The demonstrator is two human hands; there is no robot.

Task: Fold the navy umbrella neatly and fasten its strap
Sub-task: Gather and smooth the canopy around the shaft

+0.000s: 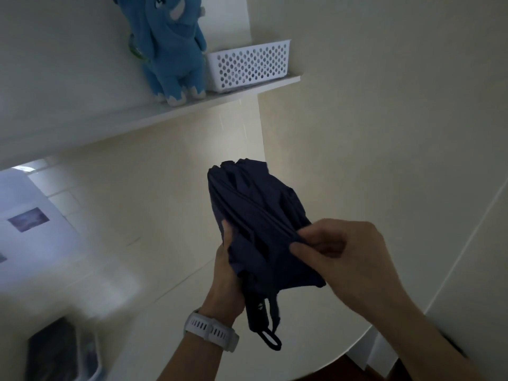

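Observation:
The navy umbrella [255, 215] is collapsed, its loose fabric bunched in folds and its tip pointing up and away from me. My left hand [226, 273], with a white watch on the wrist, grips the umbrella around its lower part from the left. My right hand [343, 248] pinches a fold of the fabric on the right side between thumb and fingers. The dark handle [258, 314] with its wrist loop [272, 339] hangs below my left hand. The fastening strap is not discernible among the folds.
A white shelf [165, 114] on the wall holds a blue plush toy [171, 48] and a white perforated basket [248, 64]. A round white table edge [357, 339] lies under my hands. A dark-lined bin [63, 353] stands at lower left.

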